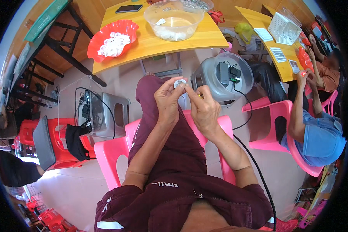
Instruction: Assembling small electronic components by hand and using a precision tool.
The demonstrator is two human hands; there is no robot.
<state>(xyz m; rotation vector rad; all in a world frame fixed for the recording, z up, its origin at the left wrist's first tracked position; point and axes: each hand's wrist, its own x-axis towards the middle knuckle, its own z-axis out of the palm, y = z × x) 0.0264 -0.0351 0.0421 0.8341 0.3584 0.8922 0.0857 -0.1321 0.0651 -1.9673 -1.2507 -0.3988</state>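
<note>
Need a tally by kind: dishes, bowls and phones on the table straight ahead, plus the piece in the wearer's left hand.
Red dish: 1
Clear bowls, the second cut by the picture's top edge: 2
Dark phone: 1
Round white piece in the left hand: 1
Total: 5

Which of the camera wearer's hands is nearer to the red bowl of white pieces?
Left. In the picture, the left hand sits below and to the right of the red bowl; the right hand lies lower and farther right.
</note>
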